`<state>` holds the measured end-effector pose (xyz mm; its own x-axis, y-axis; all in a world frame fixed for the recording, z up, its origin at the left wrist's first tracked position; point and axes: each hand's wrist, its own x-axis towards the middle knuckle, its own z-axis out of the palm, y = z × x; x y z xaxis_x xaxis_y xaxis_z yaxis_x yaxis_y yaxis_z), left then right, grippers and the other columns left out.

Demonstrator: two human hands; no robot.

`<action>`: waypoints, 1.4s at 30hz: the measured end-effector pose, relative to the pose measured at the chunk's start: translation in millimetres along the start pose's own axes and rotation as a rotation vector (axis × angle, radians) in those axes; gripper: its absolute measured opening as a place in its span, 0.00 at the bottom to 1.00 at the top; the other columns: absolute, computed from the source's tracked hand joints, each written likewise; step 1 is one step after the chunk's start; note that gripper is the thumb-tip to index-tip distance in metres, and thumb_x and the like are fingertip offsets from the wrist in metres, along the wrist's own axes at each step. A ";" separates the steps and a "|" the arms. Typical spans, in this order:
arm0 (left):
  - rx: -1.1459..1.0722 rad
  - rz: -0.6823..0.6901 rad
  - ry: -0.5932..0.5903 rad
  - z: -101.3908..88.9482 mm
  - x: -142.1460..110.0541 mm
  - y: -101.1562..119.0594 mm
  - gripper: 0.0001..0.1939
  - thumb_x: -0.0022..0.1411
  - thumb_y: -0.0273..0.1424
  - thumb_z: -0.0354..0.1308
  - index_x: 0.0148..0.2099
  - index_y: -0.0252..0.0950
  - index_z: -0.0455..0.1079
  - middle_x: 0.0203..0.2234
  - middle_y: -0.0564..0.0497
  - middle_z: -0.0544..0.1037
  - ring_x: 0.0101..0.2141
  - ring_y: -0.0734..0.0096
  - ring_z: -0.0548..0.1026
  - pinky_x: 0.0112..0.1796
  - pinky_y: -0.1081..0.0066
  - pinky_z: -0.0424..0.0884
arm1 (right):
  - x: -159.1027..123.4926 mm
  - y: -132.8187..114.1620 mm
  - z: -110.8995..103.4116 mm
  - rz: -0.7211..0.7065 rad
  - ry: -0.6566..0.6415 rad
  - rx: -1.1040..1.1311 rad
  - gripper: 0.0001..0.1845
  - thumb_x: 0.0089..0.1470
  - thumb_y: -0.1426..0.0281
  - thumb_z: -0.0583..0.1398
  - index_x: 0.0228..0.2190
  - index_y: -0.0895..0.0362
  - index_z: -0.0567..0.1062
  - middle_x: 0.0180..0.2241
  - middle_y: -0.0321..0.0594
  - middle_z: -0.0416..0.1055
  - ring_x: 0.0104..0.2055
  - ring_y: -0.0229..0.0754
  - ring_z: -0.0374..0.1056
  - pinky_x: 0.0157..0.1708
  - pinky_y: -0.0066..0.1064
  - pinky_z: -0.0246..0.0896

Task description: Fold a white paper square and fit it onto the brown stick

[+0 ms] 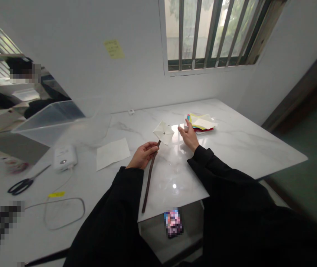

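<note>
Black sleeves [111, 211] foremost; left hand [144, 154] sensibly pinches the stick [147, 183], a likely light, fragile pinwheel [161, 132] just beyond it; right hand [190, 138] half-open, apparently empty.

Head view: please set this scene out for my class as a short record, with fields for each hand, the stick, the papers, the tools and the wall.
Left hand: pinches the brown stick near its upper end
Stick top: white folded-paper pinwheel, small round piece at its centre
Right hand: open, by the coloured papers; contact unclear
Loose paper: white sheet, left of the left hand
Tools: scissors, near a white device
Wall: yellow note
</note>
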<state>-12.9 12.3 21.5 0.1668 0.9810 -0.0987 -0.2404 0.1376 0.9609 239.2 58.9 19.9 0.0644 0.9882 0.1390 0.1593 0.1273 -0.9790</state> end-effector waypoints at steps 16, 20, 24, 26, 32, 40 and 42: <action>-0.196 0.047 0.119 -1.0 1.8 2.5 0.21 0.48 0.27 0.77 0.44 0.34 0.77 0.32 0.51 0.81 0.29 0.76 0.77 0.34 0.76 0.74 | -22.7 -5.8 13.1 0.126 -1.028 0.217 0.30 0.65 0.46 0.59 0.41 0.63 0.79 0.19 0.25 0.52 0.19 0.31 0.42 0.20 0.26 0.41; -0.175 0.033 0.048 1.9 -1.0 4.4 0.21 0.48 0.29 0.78 0.43 0.31 0.77 0.32 0.51 0.80 0.29 0.76 0.76 0.32 0.76 0.74 | -36.3 -16.3 29.7 0.129 -1.023 0.113 0.25 0.67 0.50 0.60 0.47 0.60 0.76 0.23 0.30 0.66 0.20 0.31 0.54 0.20 0.24 0.48; -0.161 0.010 0.018 2.7 -4.1 5.6 0.23 0.47 0.31 0.79 0.44 0.32 0.76 0.33 0.52 0.79 0.29 0.76 0.76 0.31 0.76 0.73 | -52.3 -25.8 62.6 0.118 -1.037 0.087 0.25 0.67 0.50 0.60 0.32 0.60 0.74 0.23 0.34 0.68 0.21 0.31 0.59 0.22 0.24 0.54; -0.147 0.006 0.015 1.8 -4.6 6.3 0.24 0.48 0.32 0.79 0.45 0.34 0.76 0.34 0.52 0.79 0.30 0.75 0.76 0.30 0.76 0.73 | -56.9 -29.0 78.2 0.125 -1.001 0.118 0.25 0.68 0.52 0.60 0.29 0.60 0.74 0.20 0.32 0.64 0.19 0.31 0.56 0.20 0.24 0.51; -0.204 -0.006 0.084 -1.7 0.6 10.3 0.20 0.59 0.39 0.73 0.50 0.37 0.76 0.36 0.50 0.79 0.30 0.74 0.75 0.30 0.75 0.73 | -64.6 -37.5 90.9 0.304 -1.095 0.351 0.18 0.74 0.63 0.54 0.35 0.61 0.74 0.20 0.30 0.62 0.18 0.30 0.53 0.19 0.21 0.47; -0.331 0.011 0.148 3.1 4.1 11.6 0.16 0.64 0.35 0.70 0.53 0.39 0.77 0.37 0.52 0.80 0.31 0.76 0.75 0.33 0.77 0.74 | -59.2 -41.8 84.5 0.394 -1.362 0.254 0.18 0.73 0.64 0.57 0.36 0.63 0.78 0.22 0.34 0.68 0.21 0.30 0.61 0.21 0.20 0.54; -0.313 0.036 0.137 5.0 3.8 11.4 0.16 0.63 0.35 0.70 0.52 0.40 0.78 0.35 0.53 0.80 0.30 0.77 0.75 0.33 0.78 0.73 | -53.6 -40.7 87.8 0.431 -1.401 0.258 0.17 0.72 0.64 0.58 0.37 0.64 0.79 0.23 0.35 0.70 0.22 0.30 0.64 0.22 0.20 0.58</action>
<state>-10.3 16.9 33.4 0.0280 0.9923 -0.1204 -0.5295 0.1169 0.8402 142.8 8.2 39.2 -0.9405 0.2096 -0.2674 0.1906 -0.3260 -0.9260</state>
